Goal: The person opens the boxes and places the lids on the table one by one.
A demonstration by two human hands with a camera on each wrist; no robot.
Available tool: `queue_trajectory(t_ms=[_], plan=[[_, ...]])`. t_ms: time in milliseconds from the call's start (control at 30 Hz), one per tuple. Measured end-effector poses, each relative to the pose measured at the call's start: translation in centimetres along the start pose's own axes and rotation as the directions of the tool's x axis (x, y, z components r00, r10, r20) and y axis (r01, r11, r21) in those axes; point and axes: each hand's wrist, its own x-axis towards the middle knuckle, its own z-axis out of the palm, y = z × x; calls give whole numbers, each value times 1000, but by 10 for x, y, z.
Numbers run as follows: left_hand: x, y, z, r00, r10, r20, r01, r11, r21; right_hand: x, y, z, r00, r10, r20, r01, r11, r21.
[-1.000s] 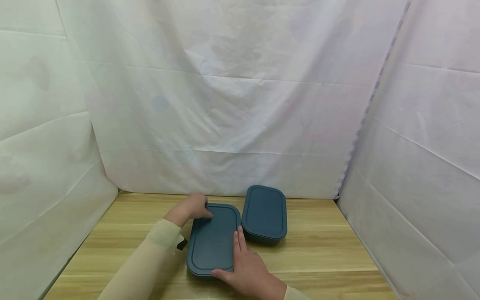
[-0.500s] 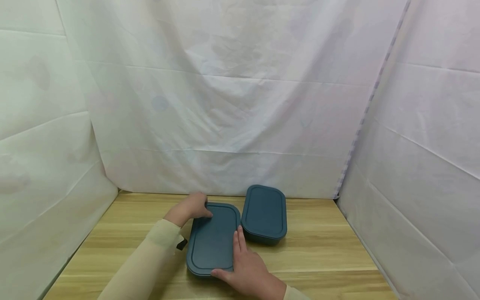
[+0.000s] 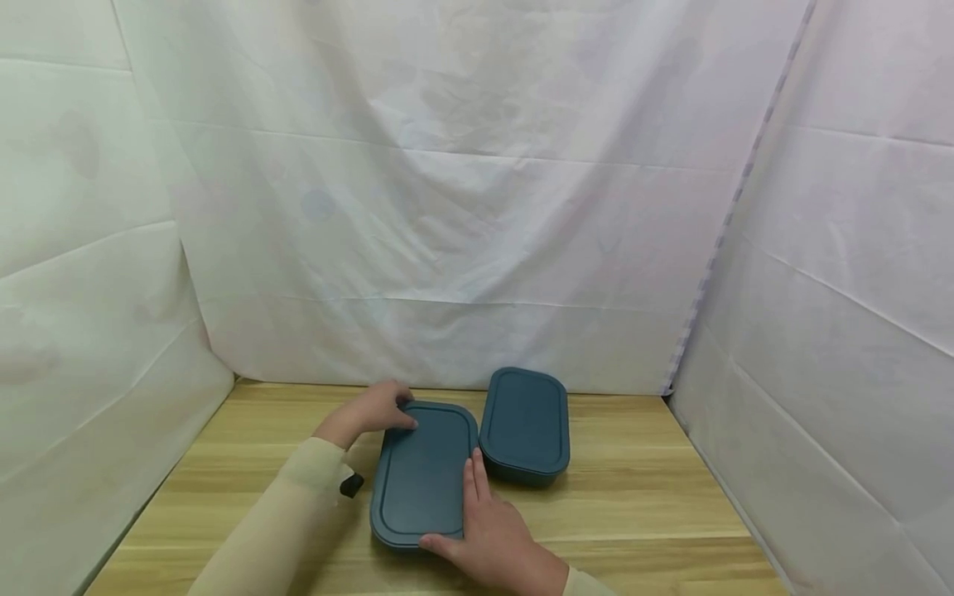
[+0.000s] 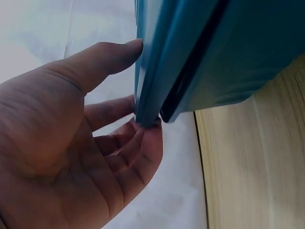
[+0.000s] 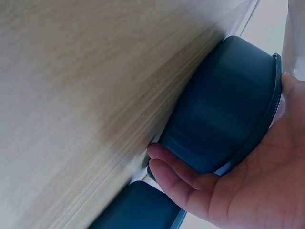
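A dark teal rectangular food container (image 5: 219,105) stands on the table, topped by a lid (image 3: 425,476) of the same colour. At its far left corner my left hand (image 3: 371,411) pinches the lid's rim, thumb on top and fingers curled beneath. The left wrist view shows a dark gap between the lid's edge (image 4: 152,90) and the container's wall (image 4: 252,62). My right hand (image 3: 495,534) holds the near right corner, with its thumb at the near edge and its fingers along the right side. The container's inside is hidden.
A second lidded teal container (image 3: 525,422) stands just right of and behind the first, close to it. Wood-grain table (image 3: 633,513) extends on both sides. White cloth (image 3: 447,232) hangs behind the table and at both sides. A small black piece (image 3: 352,485) sits at my left wrist.
My left hand has shifted slightly left and up, and the lid's far edge has risen a little with it. My right hand and the second container have stayed in place.
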Motion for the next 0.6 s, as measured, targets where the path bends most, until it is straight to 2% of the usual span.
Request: queue_trajectory(t_ms=[100, 233, 333, 433, 533, 600], plan=[[-2, -8, -4, 1000, 13, 27, -11, 996, -94, 1, 1, 1, 1000, -2, -4, 2, 1000, -3], [-5, -18, -8, 997, 4, 73, 12, 977, -214, 0, 1, 2, 1000, -7, -7, 7, 1000, -11], [-7, -26, -10, 993, -1, 116, 37, 950, -311, -1, 0, 0, 1000, -8, -8, 8, 1000, -14], [-8, -32, -12, 986, 2, 166, 67, 911, -408, -2, -1, 0, 1000, -5, -8, 5, 1000, -11], [-10, -36, -14, 980, -5, 198, 97, 882, -461, -2, 0, 0, 1000, -9, -12, 9, 1000, -11], [-12, -38, -15, 978, -3, 208, 102, 877, -470, -1, 1, 2, 1000, -10, -13, 10, 1000, -16]])
